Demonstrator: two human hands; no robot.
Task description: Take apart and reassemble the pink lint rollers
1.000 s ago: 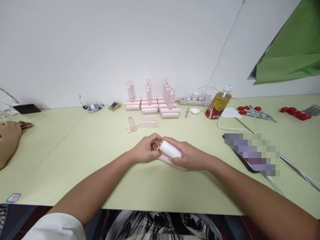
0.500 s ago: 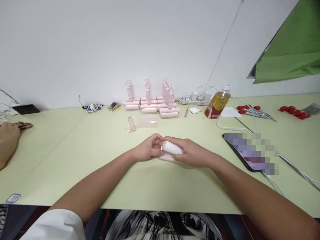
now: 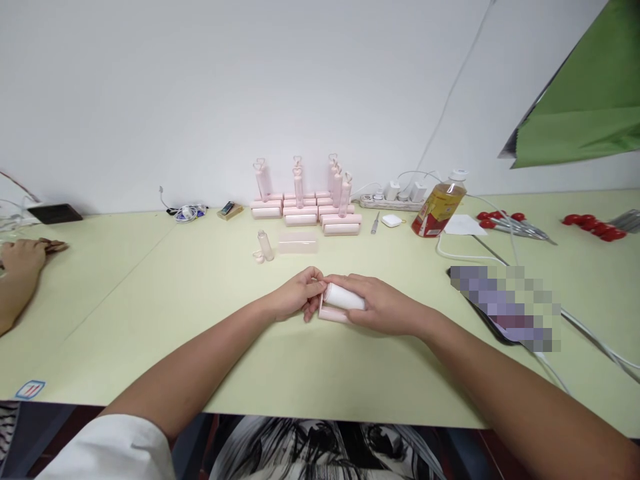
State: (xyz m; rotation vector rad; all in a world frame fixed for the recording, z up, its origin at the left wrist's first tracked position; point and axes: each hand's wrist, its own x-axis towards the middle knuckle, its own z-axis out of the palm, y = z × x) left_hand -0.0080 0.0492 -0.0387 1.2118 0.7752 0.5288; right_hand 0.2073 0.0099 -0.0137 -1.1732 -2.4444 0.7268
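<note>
A white lint roller (image 3: 345, 297) lies tilted above its pale pink holder (image 3: 333, 314), near the middle of the table. My right hand (image 3: 383, 303) is wrapped over the right end of both, hiding that end. At the roller's left end, my left hand (image 3: 303, 292) pinches with thumb and forefinger while its lower fingers hang loose; the exact spot gripped is partly hidden. Beyond my hands lie a clear pink cover (image 3: 298, 243), a small clear tube (image 3: 265, 246) and a pink heart-shaped ring piece (image 3: 259, 256).
Several pink lint rollers (image 3: 301, 215) stand in rows by the wall, some with upright handles. A power strip (image 3: 390, 202), a drink bottle (image 3: 440, 205), red-capped tools (image 3: 515, 225) and a phone (image 3: 500, 310) with cables are to the right. Another person's hand (image 3: 23, 260) rests at far left.
My left fingers have shifted from curled around the roller's left end to a pinch at its upper edge, exposing more of the pink holder. My right hand keeps its hold.
</note>
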